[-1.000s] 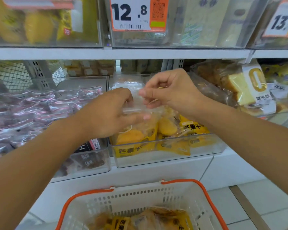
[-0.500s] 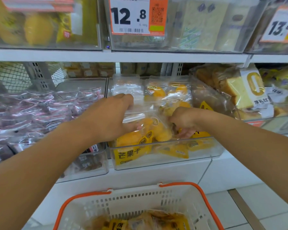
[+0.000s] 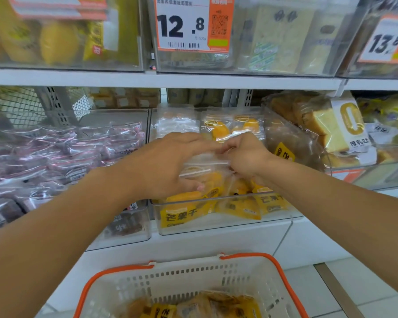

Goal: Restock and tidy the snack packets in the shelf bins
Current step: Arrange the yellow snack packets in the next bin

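Note:
A clear shelf bin (image 3: 228,223) in the middle holds several yellow dried-mango packets (image 3: 186,212). My left hand (image 3: 168,164) lies over the packets at the bin's front, thumb under and fingers over the clear top of one packet. My right hand (image 3: 246,154) meets it just to the right, fingers pinched on the same clear packet tops. More mango packets (image 3: 218,129) stand upright at the bin's back. Which single packet each hand grips is partly hidden.
A white basket with orange rim (image 3: 283,271) sits below, with more yellow packets (image 3: 193,308) inside. A bin of pink-wrapped packets (image 3: 62,157) is on the left, bagged bread (image 3: 319,131) on the right. A shelf (image 3: 193,80) with price tags runs overhead.
My right hand dropped from above the bin into the packets, then rose to meet the left hand. My left hand shifted right and up over the packet tops.

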Available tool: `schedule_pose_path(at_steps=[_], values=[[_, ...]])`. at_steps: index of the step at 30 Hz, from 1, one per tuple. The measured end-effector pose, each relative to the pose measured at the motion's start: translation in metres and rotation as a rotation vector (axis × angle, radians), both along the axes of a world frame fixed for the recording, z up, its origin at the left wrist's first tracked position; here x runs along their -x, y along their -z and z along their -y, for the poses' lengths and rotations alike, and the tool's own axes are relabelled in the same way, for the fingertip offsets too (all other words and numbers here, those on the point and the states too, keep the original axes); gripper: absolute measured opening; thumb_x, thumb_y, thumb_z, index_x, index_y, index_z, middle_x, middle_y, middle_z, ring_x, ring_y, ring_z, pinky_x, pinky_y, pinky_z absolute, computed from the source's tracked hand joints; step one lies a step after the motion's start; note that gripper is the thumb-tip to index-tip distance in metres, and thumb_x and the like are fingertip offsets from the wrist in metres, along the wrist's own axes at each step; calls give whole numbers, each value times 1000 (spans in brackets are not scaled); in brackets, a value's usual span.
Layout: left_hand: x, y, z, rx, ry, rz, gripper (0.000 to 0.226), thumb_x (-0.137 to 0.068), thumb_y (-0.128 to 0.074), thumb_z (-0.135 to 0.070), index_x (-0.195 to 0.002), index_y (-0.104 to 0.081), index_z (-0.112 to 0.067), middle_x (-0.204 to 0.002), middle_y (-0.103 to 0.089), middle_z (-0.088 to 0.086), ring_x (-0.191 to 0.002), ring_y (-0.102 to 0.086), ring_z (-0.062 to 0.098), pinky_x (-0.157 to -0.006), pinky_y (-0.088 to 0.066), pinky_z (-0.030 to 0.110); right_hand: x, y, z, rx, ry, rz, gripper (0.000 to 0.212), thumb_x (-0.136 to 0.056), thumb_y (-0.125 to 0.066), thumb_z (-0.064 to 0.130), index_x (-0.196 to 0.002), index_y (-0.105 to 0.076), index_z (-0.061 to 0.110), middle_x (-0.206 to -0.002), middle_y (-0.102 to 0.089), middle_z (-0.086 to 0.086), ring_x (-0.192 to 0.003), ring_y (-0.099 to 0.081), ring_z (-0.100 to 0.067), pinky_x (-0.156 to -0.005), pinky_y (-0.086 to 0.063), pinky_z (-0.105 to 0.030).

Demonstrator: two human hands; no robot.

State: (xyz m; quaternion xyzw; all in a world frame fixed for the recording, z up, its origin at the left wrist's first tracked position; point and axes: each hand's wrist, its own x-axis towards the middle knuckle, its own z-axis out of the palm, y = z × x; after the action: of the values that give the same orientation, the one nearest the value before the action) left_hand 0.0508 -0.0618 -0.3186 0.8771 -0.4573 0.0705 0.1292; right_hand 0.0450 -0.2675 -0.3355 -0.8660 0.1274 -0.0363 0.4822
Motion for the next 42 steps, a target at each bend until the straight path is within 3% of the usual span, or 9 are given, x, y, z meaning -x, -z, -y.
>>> schedule_pose_path(at_steps=[11, 17, 20, 23, 26, 30, 35, 39, 42], values=[[-3, -3, -8, -114, -70, 89, 65, -87, -61, -60, -143, -28, -53, -139, -45, -15, -124, -47, 14, -94, -48, 44, 6, -30, 20, -197, -37, -107, 29, -97, -52, -8, -98, -76, 7, -105, -70, -15, -76, -70, -25, -59, -62, -35], [-14, 1, -11, -105, -120, 56, 67, -89, -53, -63, -147, -21, -54, -142, -43, -9, -128, -41, 20, -101, -42, 47, 24, -58, 51, -536, -37, -374, 21, -96, -48, -6, -108, -64, -5, -81, -60, -14, -61, -66, -18, -60, -63, -41], [-16, 2, -10, -146, -146, 94, 63, -92, -46, -63, -148, -18, -54, -158, -25, -4, -146, -18, 24, -116, -25, 53, 34, -57, 46, -715, -52, -439, 20, -81, -53, -8, -100, -57, -2, -70, -56, -13, -61, -67, -21, -56, -63, -40], [-13, 0, -11, -153, -174, 38, 52, -99, -29, -59, -149, -17, -53, -164, -13, 0, -152, -5, 23, -122, -14, 48, 38, -50, 23, -751, -89, -468, 12, -93, -47, -11, -97, -57, -6, -66, -59, -16, -63, -65, -20, -57, -63, -39], [-8, -4, -11, -89, -160, -65, 56, -98, -9, -61, -151, -21, -48, -161, -25, -1, -149, -19, 18, -120, -17, 37, 34, -36, -1, -517, -147, -471, 10, -99, -49, -2, -98, -59, -3, -64, -60, -13, -68, -60, -20, -51, -61, -33], [-2, -7, -15, -99, -174, -151, 82, -76, 4, -85, -150, -15, -55, -164, -15, -9, -151, -9, 10, -122, -8, 38, 27, -33, -12, 350, -246, -308, 40, -100, -50, 44, -82, -68, 13, -71, -58, -5, -62, -53, -19, -52, -45, -25], [1, -10, -18, -170, -159, -117, 90, -69, -30, -94, -146, 1, -60, -165, -9, -7, -151, -9, 13, -122, -13, 39, 38, -54, 2, 196, -571, -464, 76, -72, -45, 90, -101, -76, 26, -109, -68, 1, -106, -65, -18, -97, -52, -36], [1, -12, -19, -209, -143, -85, 108, -69, -69, -73, -151, -3, -52, -164, -8, -10, -150, -11, 13, -115, -14, 28, 36, -37, 1, 674, -747, -282, 43, -79, -64, 71, -67, -68, 29, -73, -58, 11, -75, -57, -8, -76, -45, -27], [-3, -11, -19, -140, -111, -76, 101, -75, -76, -58, -151, -10, -51, -161, -19, -13, -146, -19, 9, -109, -18, 22, 32, -27, 0, 575, -717, -115, 47, -94, -65, 41, -56, -58, 15, -58, -36, 0, -55, -40, -12, -57, -35, -25]])
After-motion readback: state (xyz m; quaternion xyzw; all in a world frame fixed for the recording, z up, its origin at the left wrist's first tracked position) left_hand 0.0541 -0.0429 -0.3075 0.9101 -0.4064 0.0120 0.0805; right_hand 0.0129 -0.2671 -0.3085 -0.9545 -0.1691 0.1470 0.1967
